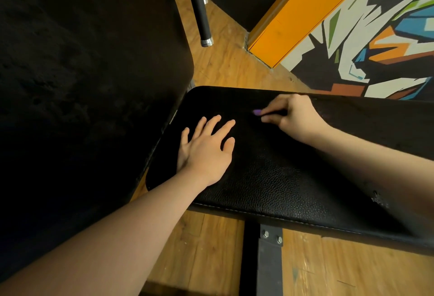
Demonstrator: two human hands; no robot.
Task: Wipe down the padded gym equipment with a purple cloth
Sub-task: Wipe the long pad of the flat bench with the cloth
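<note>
Two bare hands are on the black padded bench. The left hand lies flat with fingers spread, pressing the pad at about nine o'clock, likely to steady the person while leaning in. The right hand, up at one o'clock near the far edge, has its fingers curled, pinching a small bit of purple cloth; only a tip shows, so most of it is hidden or bunched in the grip. Another dark pad stands close at ten o'clock and crowds that end. A metal leg rises at twelve, an orange panel and painted wall beyond, none blocking the wipe.
</note>
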